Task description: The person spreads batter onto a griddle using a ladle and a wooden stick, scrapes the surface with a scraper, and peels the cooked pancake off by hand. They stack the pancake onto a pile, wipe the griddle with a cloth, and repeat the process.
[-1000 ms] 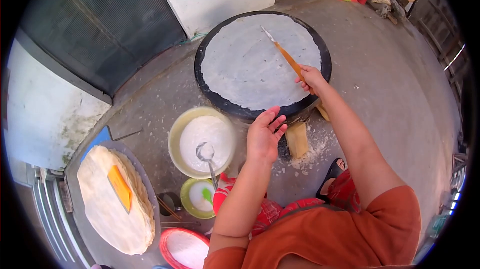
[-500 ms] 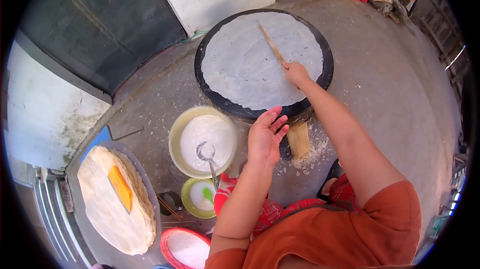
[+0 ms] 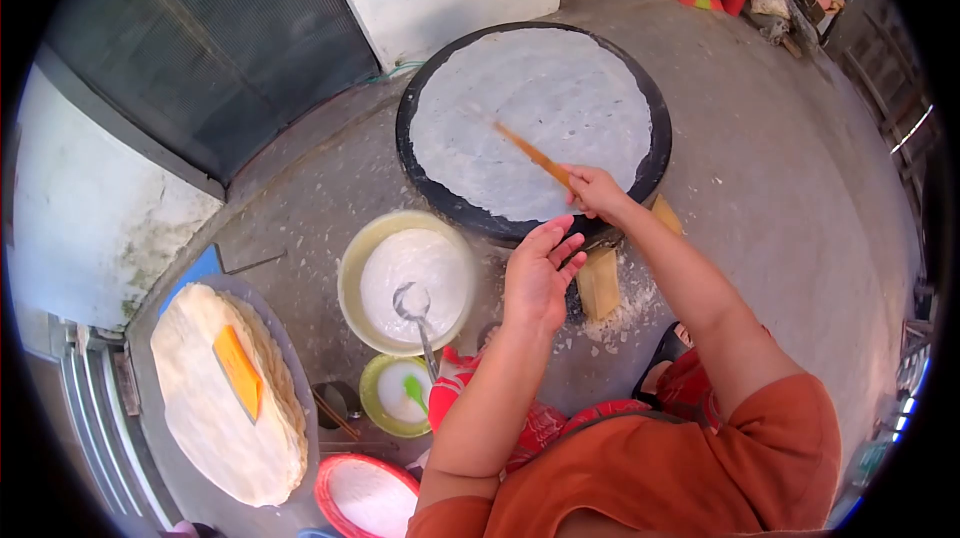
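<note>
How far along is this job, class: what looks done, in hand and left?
Looks done: the stacked pale sheets.
In hand: the right hand holds a wooden spatula above a layer spread nearly across the black griddle.
Probably left: taking that layer off and using the white mix in the large bowl.

At upper centre, the right hand (image 3: 597, 192) gripped a wooden spatula (image 3: 530, 151) over a pale sheet (image 3: 590, 88) on a round black griddle (image 3: 657, 128); the spatula's tip was blurred. The left hand (image 3: 540, 273) was open near the griddle's lower edge. A ladle (image 3: 424, 336) leaned in a bowl (image 3: 349, 288) at centre-left; an orange scraper (image 3: 238, 374) lay on stacked flatbreads (image 3: 205, 418) at lower left.
</note>
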Demonstrator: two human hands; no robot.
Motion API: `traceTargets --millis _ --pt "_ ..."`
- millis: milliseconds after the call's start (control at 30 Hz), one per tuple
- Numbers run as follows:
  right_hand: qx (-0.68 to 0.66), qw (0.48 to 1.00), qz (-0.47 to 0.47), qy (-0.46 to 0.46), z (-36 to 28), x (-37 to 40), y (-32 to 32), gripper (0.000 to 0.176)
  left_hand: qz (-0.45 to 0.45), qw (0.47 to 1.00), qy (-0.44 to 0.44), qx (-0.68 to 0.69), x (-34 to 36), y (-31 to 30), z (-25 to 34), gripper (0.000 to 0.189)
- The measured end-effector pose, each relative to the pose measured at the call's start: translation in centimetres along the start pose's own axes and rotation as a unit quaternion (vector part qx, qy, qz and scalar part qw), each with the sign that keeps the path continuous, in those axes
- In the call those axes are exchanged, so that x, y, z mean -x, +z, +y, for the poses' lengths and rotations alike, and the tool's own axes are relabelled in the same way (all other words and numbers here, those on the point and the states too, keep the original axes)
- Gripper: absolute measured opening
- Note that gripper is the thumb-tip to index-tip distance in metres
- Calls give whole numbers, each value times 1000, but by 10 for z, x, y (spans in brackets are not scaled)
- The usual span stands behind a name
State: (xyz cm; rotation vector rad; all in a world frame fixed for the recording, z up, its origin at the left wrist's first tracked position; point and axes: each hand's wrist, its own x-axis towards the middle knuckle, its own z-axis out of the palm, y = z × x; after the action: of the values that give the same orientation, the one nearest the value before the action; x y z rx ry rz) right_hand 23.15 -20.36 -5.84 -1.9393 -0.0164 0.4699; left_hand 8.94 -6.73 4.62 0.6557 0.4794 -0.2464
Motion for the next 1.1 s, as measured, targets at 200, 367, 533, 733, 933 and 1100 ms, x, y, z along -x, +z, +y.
traceTargets --millis 200,367,533,733,933,1100 --pt "-100 993 39 46 -21 -24 12 33 4 1000 3 0 1 0 1 24" --pt "417 893 97 -138 -22 -60 38 33 2 1000 6 0 -2 0 0 25" --pt "318 925 96 -185 -6 -49 57 34 -2 1000 0 0 -1 -1 2 25" --pt "-182 979 26 90 -13 -29 8 39 8 1000 6 6 2 -2 6 26" --pt "-130 991 30 21 -25 -50 13 41 1 1000 0 6 1 -1 5 27" --pt "125 991 34 39 -56 -83 32 34 5 1000 0 14 1 0 4 26"
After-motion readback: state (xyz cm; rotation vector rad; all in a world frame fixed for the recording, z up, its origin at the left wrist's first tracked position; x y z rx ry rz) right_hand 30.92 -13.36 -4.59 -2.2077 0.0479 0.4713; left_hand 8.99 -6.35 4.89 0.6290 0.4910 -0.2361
